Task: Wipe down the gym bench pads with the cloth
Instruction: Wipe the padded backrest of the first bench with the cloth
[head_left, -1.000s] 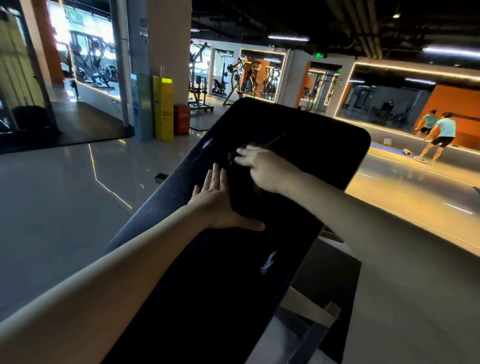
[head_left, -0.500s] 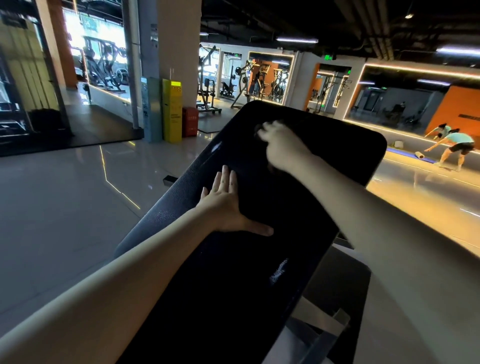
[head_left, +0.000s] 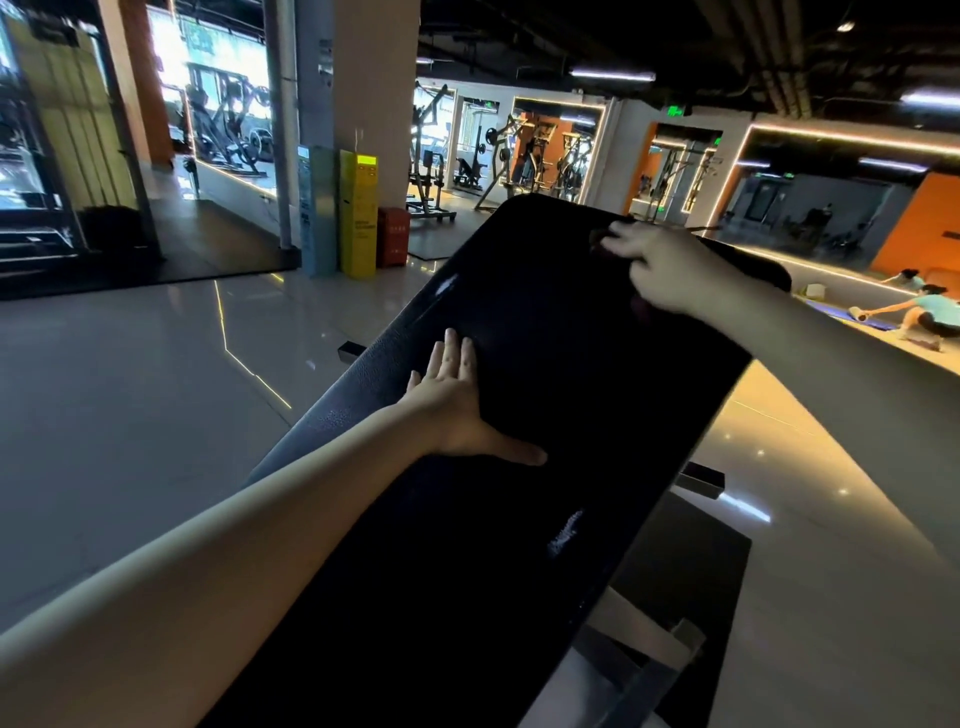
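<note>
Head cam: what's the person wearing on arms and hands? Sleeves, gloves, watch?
Nothing visible. The left hand and right hand are ungloved. No sleeves, watch, bands or rings show anywhere up to the frame edge.

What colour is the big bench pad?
Black. The bench pad shows best in the head view, the only one.

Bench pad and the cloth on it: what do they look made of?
The bench pad looks like black vinyl or leatherette: pebbled grain on its left edge, glossy glints. The cloth, bunched under the right hand, seems soft dark fabric; too dim to tell more.
</note>
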